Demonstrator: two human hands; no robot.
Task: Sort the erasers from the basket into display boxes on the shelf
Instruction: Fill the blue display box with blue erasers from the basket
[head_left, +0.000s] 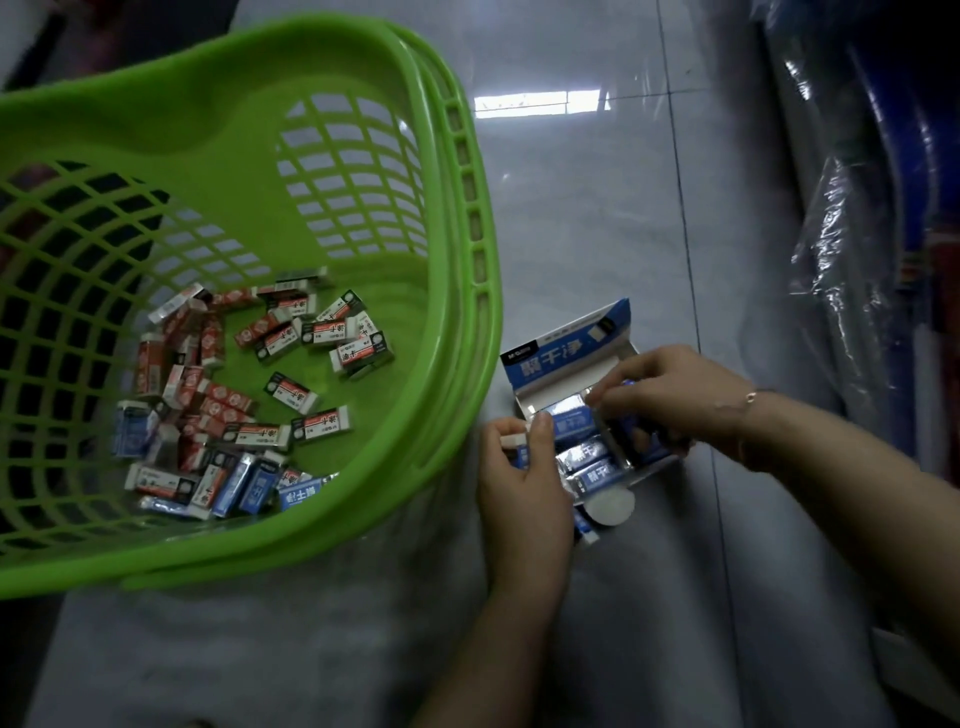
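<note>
Both hands work at a small blue-and-white cardboard display box (569, 358) lying on the glossy grey tiled floor (597, 208), its printed lid flap folded back away from the person so the tray stays open for loading. The left hand (522, 478) is at the near-left corner of the box, thumb and fingers curled round a small blue-sleeved eraser with a white end (514, 441), probably kept ready as the next piece to slot in. The right hand (675, 395) reaches in from the far side, fingertips bent down and pinching another blue-wrapped eraser (636, 431) inside the tray; it seems to be pressing it into line with the row of blue erasers (582, 441) already packed side by side between the two hands. A thin bracelet (748, 397) sits on the right wrist.

Just left of the left hand stands a large bright green plastic lattice basket (452, 364), close enough for a short reach. On its floor lies a loose jumble of erasers (234, 405), red-and-white ones mostly, a few blue ones nearest the person, so much sorting seems to remain. Beyond the right hand are blue goods wrapped in clear plastic (857, 218).
</note>
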